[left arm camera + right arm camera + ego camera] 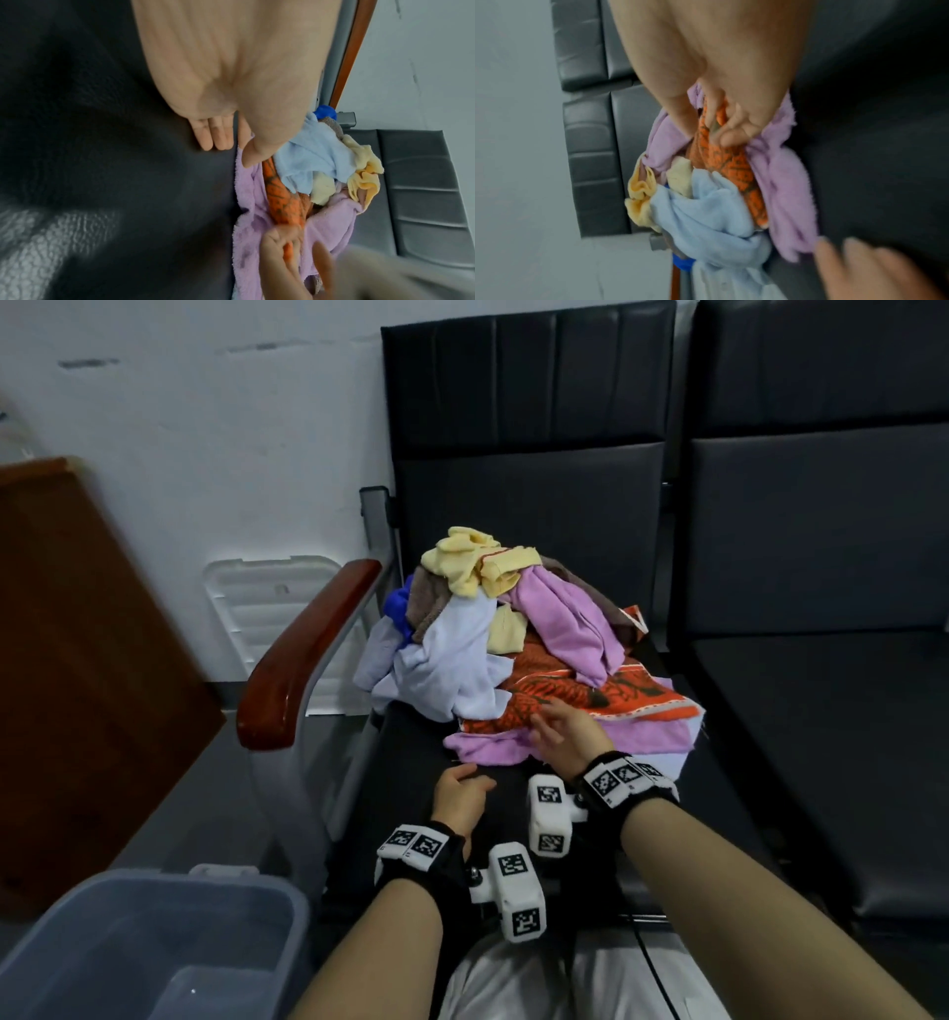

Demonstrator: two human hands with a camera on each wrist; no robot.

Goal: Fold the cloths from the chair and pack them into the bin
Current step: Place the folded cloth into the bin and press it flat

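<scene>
A heap of cloths lies on the black chair seat [405, 793]: yellow [470, 559], lilac [562, 618], pale blue [452, 660], a patterned orange cloth [570, 693] and a purple towel [488, 744] beneath it. My right hand [560, 731] is at the heap's near edge; in the right wrist view its fingers [727, 130] pinch a fold of the orange cloth [734, 168]. My left hand [462, 791] hovers over the bare seat just in front of the purple towel [246, 203], fingers [218, 134] straight, holding nothing. The translucent grey-blue bin [67, 932] stands at the lower left.
A red-brown wooden armrest [308, 649] borders the seat on the left, between chair and bin. A white lid [267, 608] leans on the wall behind it. A second black seat [821, 711] adjoins on the right. A brown wooden panel [77, 660] stands at far left.
</scene>
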